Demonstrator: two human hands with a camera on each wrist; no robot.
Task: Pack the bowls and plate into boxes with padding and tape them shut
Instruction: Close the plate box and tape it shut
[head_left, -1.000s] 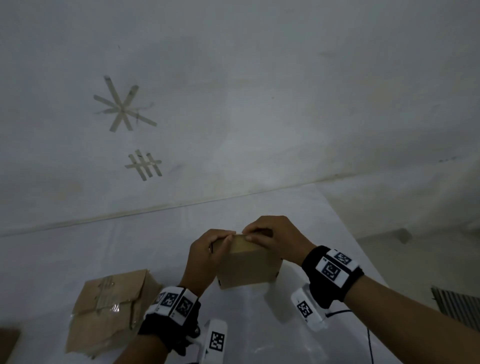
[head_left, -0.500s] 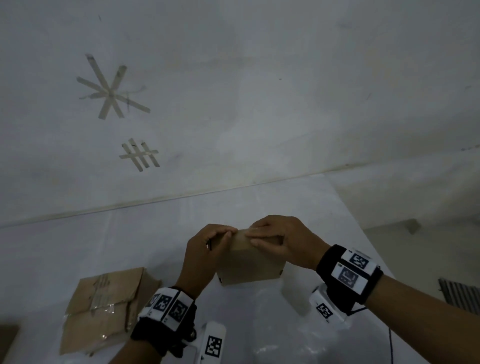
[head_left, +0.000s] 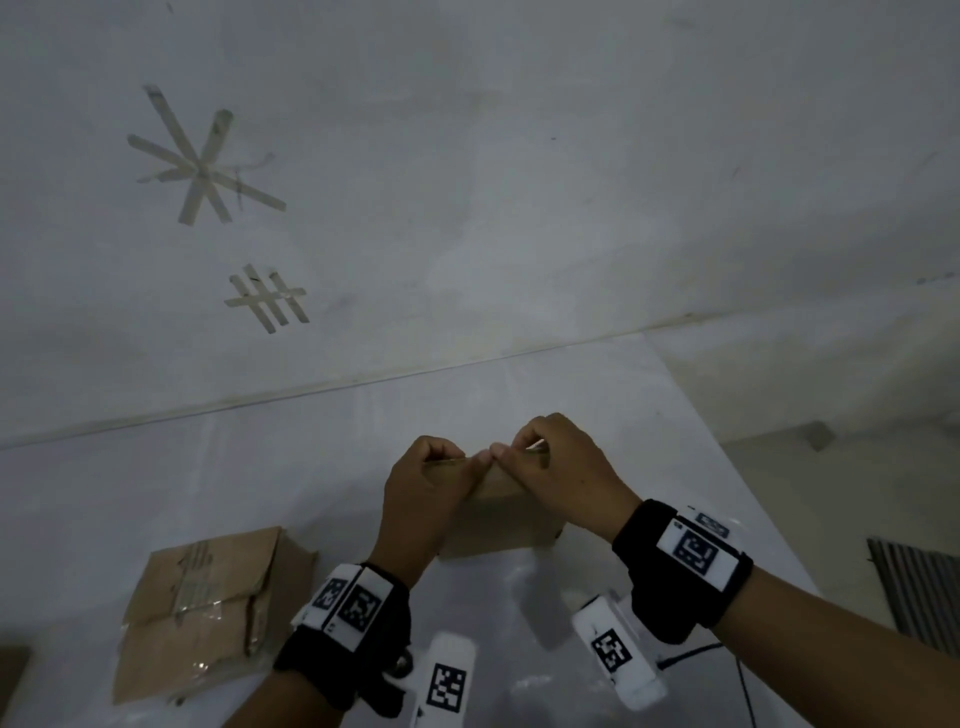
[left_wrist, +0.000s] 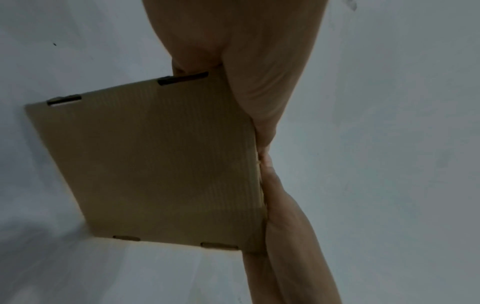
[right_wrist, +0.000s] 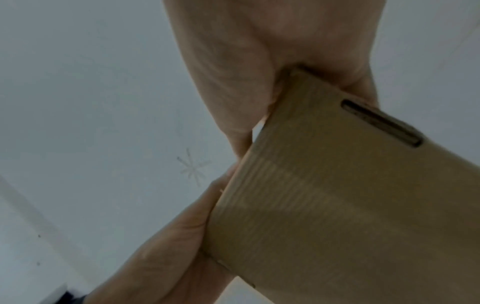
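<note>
A small brown cardboard box (head_left: 504, 525) stands on the white table (head_left: 260, 467) in front of me. My left hand (head_left: 441, 462) curls over the left part of its top edge, and my right hand (head_left: 519, 457) curls over the right part. The fingertips of both hands meet at the middle of that edge. In the left wrist view a ribbed side of the box (left_wrist: 155, 164) with slots along its edges fills the middle. The right wrist view shows my right hand (right_wrist: 272, 61) pinching a corner of the box (right_wrist: 337, 205). What the box holds is hidden.
A second cardboard box (head_left: 202, 608), taped and crumpled, lies at the near left. Another brown piece (head_left: 13, 670) shows at the left border. The table's right edge (head_left: 727, 467) drops to the floor, where a ribbed grate (head_left: 914, 587) lies. Strips of tape (head_left: 202, 166) mark the wall.
My two hands have drawn together along the box's top edge until their fingertips meet. The right hand's fingers, flatter before, now curl over the edge.
</note>
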